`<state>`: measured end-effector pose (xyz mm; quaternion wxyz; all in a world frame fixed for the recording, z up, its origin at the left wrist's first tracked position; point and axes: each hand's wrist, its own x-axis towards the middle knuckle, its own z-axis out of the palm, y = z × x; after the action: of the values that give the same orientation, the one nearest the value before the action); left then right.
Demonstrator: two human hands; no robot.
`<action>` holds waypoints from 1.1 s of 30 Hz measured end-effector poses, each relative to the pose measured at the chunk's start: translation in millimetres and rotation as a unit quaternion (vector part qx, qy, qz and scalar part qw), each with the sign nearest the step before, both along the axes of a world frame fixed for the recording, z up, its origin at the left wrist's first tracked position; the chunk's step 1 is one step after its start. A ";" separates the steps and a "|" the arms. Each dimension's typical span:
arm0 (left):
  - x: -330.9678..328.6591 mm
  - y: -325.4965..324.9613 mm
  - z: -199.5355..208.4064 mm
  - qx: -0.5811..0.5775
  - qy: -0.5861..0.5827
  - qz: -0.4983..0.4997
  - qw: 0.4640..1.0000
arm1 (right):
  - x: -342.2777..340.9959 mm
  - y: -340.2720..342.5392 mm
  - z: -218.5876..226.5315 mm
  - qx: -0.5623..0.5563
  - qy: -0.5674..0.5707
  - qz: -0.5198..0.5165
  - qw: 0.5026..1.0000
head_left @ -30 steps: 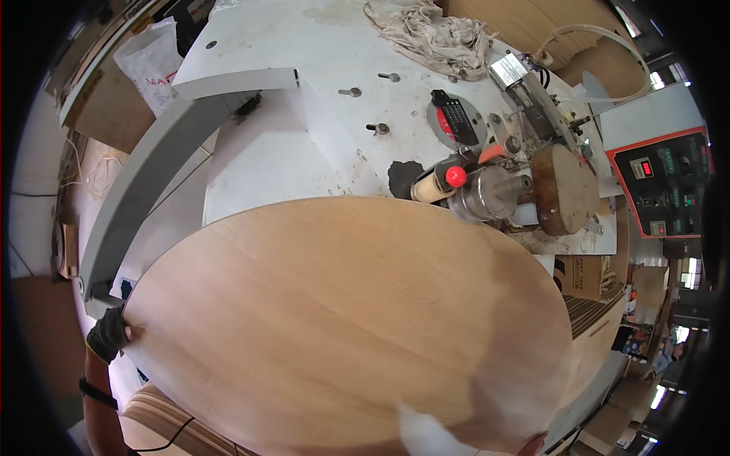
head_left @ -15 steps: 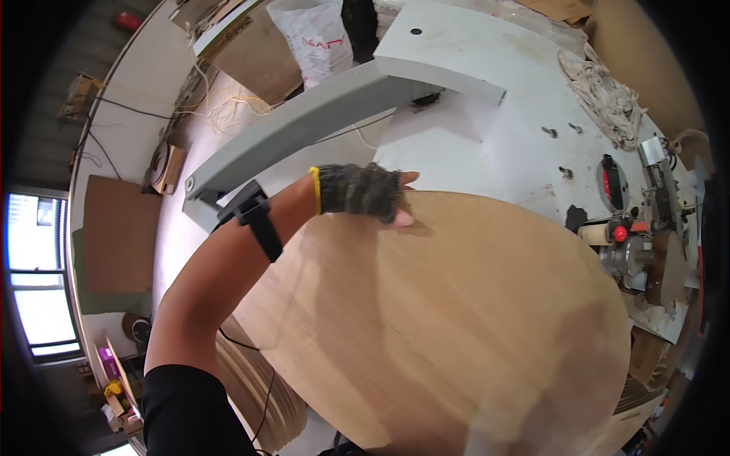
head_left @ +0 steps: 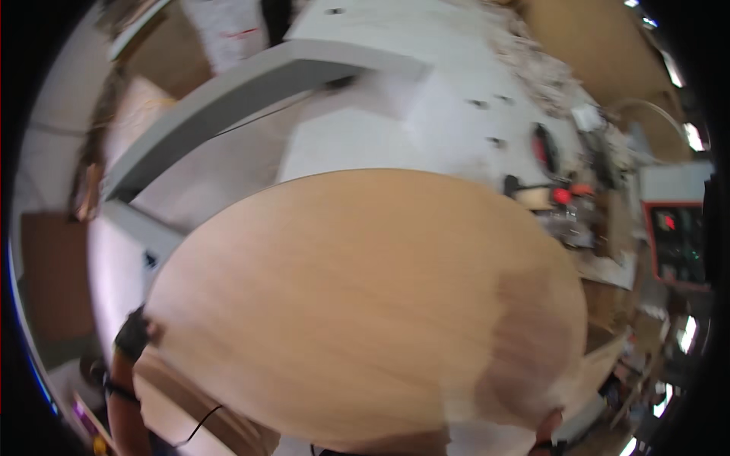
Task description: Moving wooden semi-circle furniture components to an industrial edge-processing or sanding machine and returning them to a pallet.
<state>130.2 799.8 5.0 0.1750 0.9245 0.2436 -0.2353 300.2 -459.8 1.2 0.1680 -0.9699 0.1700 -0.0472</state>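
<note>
Positioning large round pale plywood disc (head_left: 365, 304) on white surface (head_left: 365, 144); left hand (head_left: 135, 334) gripping near-left edge, right hand (head_left: 549, 422) grip unclear. Next likely needs steady alignment.

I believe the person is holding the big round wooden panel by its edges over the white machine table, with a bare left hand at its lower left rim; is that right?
Not quite: the left hand at the lower left rim of the round wooden panel wears a dark glove, as the head view shows. The panel does lie over the white machine table.
</note>
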 end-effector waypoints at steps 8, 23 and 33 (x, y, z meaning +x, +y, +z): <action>-44.3 31.5 -19.1 0.400 -0.155 -0.354 0.831 | 64.8 173.0 33.7 -0.071 0.038 -0.344 0.935; 365.2 -84.2 13.2 0.216 -0.265 -0.509 0.790 | 63.6 219.7 41.1 -0.048 -0.063 -0.238 0.968; 485.2 -176.6 20.7 0.154 -0.431 -0.587 0.668 | -12.0 354.3 31.5 0.688 -0.113 -0.351 0.625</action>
<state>615.4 623.2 25.7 -0.0588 0.8890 -0.4187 0.1760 288.2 -105.4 32.7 0.7752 -0.4254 0.4599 -0.0812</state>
